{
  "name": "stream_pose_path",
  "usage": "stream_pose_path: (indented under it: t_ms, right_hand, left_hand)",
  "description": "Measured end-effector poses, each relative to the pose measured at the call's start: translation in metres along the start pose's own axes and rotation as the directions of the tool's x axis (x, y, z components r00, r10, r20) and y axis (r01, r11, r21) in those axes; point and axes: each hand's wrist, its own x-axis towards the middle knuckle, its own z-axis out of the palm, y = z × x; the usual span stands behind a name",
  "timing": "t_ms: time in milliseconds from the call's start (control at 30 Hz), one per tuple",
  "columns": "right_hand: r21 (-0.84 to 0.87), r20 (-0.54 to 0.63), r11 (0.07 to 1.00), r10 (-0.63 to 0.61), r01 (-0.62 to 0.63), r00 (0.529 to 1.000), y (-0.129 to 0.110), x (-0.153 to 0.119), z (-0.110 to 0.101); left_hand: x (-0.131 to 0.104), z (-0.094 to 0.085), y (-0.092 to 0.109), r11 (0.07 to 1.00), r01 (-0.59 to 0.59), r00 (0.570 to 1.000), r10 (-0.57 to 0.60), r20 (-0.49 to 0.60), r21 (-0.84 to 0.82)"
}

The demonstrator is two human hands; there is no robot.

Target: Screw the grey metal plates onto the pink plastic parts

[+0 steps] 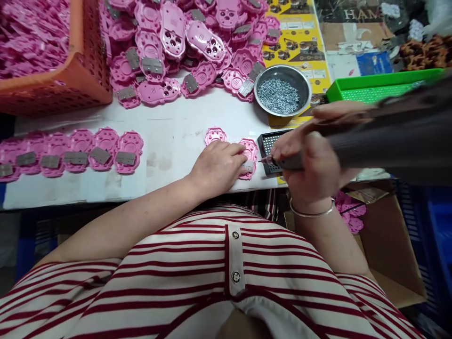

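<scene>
While our left hand (217, 165) presses flat, fingers spread, on the pink casing (248, 156) at table centre, our right hand (310, 162) clenches the electric screwdriver (282, 162), its tip at 9 o'clock over the screw tray (269, 141). We judge screw pickup under way; next, seat the bit squarely on the casing.

White desk (176, 122) carrying heaped pink shells (183, 52), a shell row (74, 153), screw bowl (282, 89), orange basket (76, 77), green tray (377, 87).
</scene>
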Motion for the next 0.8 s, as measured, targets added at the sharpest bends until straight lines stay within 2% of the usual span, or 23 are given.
stream_pose_path:
  t_ms: [100,200,333,467,633,733,800]
  right_hand:
    - [0.023,-0.118,0.998,-0.057,0.060,0.991,-0.022,0.007,-0.008]
    - [-0.031,-0.130,1.000,-0.003,-0.001,0.991,-0.027,0.007,-0.014]
    - [-0.017,-0.201,0.998,-0.063,0.061,0.978,-0.006,0.002,-0.014]
    - [0.006,-0.220,0.989,-0.141,0.146,0.965,0.014,0.000,-0.012]
    - [-0.010,-0.252,0.995,-0.100,0.101,0.962,0.020,0.000,-0.010]
    - [-0.034,-0.262,0.991,-0.132,0.128,0.956,0.021,-0.001,-0.011]
    - [-0.054,-0.251,0.993,-0.114,0.103,0.961,0.022,-0.002,-0.013]
  left_hand:
    - [-0.003,0.005,0.006,1.000,0.024,0.997,-0.024,-0.077,-0.006]
    - [-0.003,0.007,0.011,0.999,0.044,0.992,-0.045,-0.122,-0.009]
    - [-0.002,0.007,0.013,0.999,0.043,0.989,-0.041,-0.143,0.009]
    - [-0.004,0.008,0.011,0.999,0.036,0.985,-0.034,-0.167,0.008]
    - [-0.005,0.008,0.011,0.999,0.044,0.986,-0.043,-0.160,0.000]
    - [-0.005,0.007,0.012,0.999,0.048,0.987,-0.048,-0.154,-0.006]
    - [-0.005,0.007,0.012,0.999,0.049,0.987,-0.049,-0.152,-0.002]
